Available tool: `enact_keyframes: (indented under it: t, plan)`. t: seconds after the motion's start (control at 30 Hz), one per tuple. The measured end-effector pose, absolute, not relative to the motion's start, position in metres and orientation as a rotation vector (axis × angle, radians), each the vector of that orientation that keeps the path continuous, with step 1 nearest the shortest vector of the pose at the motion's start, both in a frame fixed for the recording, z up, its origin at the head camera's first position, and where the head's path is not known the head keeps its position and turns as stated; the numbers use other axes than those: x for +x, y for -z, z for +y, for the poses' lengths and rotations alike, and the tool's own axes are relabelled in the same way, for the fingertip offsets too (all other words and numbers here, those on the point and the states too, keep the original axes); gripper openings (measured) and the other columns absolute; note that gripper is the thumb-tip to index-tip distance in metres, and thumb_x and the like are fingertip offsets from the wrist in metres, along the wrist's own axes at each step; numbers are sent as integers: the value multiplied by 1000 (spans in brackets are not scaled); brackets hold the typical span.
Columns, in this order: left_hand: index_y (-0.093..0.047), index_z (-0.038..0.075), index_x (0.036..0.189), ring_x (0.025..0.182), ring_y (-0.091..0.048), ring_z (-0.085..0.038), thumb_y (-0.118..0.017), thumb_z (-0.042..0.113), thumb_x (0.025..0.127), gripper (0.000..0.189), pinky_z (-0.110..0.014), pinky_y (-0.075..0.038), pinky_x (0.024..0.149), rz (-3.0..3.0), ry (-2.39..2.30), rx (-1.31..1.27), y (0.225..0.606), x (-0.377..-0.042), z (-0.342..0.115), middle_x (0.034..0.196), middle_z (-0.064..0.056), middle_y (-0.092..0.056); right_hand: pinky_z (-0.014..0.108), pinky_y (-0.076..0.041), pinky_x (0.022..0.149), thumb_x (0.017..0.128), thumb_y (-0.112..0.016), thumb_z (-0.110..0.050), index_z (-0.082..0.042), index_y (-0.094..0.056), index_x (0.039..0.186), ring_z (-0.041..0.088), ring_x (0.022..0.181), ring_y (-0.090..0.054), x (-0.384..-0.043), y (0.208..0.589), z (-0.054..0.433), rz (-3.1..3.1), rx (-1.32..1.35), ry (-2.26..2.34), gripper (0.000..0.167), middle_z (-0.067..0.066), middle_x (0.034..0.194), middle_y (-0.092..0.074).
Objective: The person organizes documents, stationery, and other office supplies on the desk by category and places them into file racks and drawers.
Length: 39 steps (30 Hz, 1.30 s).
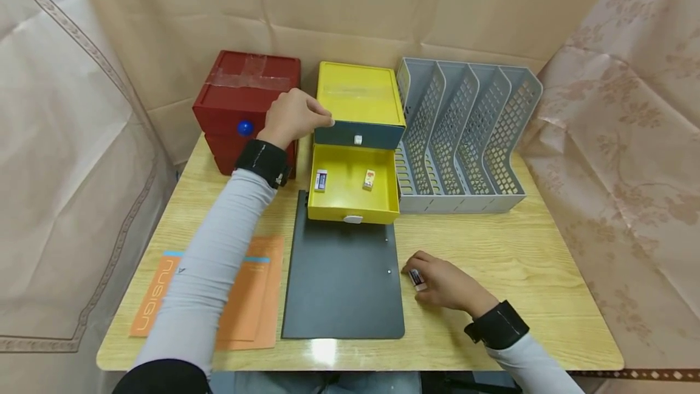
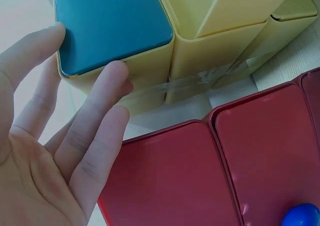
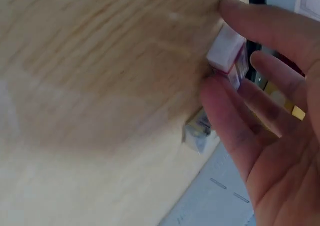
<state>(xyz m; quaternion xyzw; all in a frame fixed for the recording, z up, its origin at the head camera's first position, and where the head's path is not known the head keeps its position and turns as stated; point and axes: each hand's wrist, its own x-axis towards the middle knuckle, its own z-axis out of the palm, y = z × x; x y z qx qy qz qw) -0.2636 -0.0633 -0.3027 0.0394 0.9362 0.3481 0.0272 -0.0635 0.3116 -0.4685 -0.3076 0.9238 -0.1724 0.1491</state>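
My left hand (image 1: 295, 117) is at the upper left corner of the yellow drawer unit (image 1: 361, 93). Its fingers are loosely extended by the edge of the dark teal drawer front (image 2: 115, 25). Below that front, the yellow drawer (image 1: 350, 202) stands pulled out, with one dark-sleeved eraser (image 1: 320, 180) and one pale patterned eraser (image 1: 369, 179) inside. On the table at the right, my right hand (image 1: 445, 281) holds a white eraser with a dark sleeve (image 1: 418, 279) between thumb and fingers. Another small pale block (image 3: 198, 131) lies beyond the fingers in the right wrist view.
A black clipboard (image 1: 344, 284) lies in front of the open drawer. Orange folders (image 1: 251, 297) lie under the left forearm. The red drawer unit (image 1: 246, 96) with a blue knob stands left, the grey file rack (image 1: 462, 202) right.
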Motion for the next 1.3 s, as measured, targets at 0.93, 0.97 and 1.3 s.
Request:
enact_keyframes:
  t: [0.93,0.97,1.3]
  plan:
    - [-80,24,110,86,-64,-22,-74,49,90,33,-38,-49,72,2861,-1089,92,302,-261,-63,100,-1,-73,46,-56,95,81,-86,-19,-12,-77,113,27,117,-68,-58,464,321,2760,-989,416,33,6,127,-71]
    - [-80,23,110,86,-64,-23,-74,49,90,33,-38,-49,72,2861,-1089,92,302,-261,-64,101,-1,-73,45,-57,93,81,-86,-18,-12,-77,112,26,115,-69,-61,461,320,2758,-1004,418,33,6,126,-71]
    - [-81,24,106,84,-64,-22,-75,49,89,31,-38,-49,71,2882,-1096,117,303,-263,-65,99,0,-74,25,-53,66,83,-85,-25,-13,-76,114,14,77,-66,-109,392,307,2877,-1060,495,35,8,123,-73]
